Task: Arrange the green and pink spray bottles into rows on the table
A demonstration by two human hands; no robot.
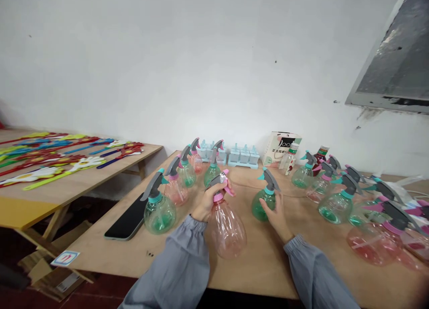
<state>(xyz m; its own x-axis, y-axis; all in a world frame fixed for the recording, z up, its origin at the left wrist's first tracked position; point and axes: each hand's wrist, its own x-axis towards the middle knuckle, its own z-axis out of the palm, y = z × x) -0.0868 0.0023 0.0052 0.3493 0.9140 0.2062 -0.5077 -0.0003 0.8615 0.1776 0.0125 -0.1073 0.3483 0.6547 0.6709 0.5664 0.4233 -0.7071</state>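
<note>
Overlapping spray bottles (pixel 335 207) at right, some cut off, defy counting; six bottles (pixel 160 217) stand at left. Front centre, the left hand (pixel 208 198) grips one pink bottle (pixel 229 233) by its head; the right hand (pixel 277 215) clasps one green bottle (pixel 257 207).

Both sleeved forearms (pixel 177 264) are pointing forward; the left hand (pixel 208 198), I'm noticing, is gripping with curled fingers (pixel 229 186), while the right hand (pixel 278 214) is cupping, its thumb (pixel 267 208) standing apart.
</note>
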